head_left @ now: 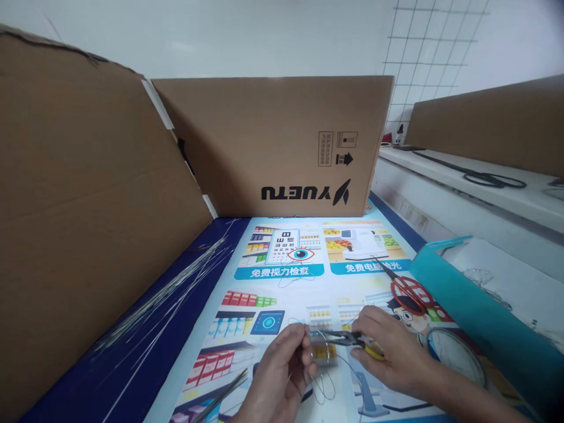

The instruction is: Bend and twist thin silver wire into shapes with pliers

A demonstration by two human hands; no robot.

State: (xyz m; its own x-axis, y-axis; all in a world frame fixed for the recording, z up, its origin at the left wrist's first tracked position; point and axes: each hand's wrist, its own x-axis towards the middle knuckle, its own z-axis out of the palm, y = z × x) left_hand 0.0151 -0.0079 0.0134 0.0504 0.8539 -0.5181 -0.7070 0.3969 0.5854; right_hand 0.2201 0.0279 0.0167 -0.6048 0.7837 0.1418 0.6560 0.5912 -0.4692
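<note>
My left hand is closed in a pinch on a thin metal wire that loops below and between my hands, just above the printed poster on the table. Gripped in my right hand is a pair of pliers with yellow handles, whose dark jaws point left and meet the wire next to my left fingertips. A small grey block lies under the pliers' jaws; whether it touches the wire I cannot tell.
Red-handled scissors lie on the poster behind my right hand. Several straight wires lie along the left cardboard wall. A cardboard box stands at the back. A teal tray with wire coils sits at right.
</note>
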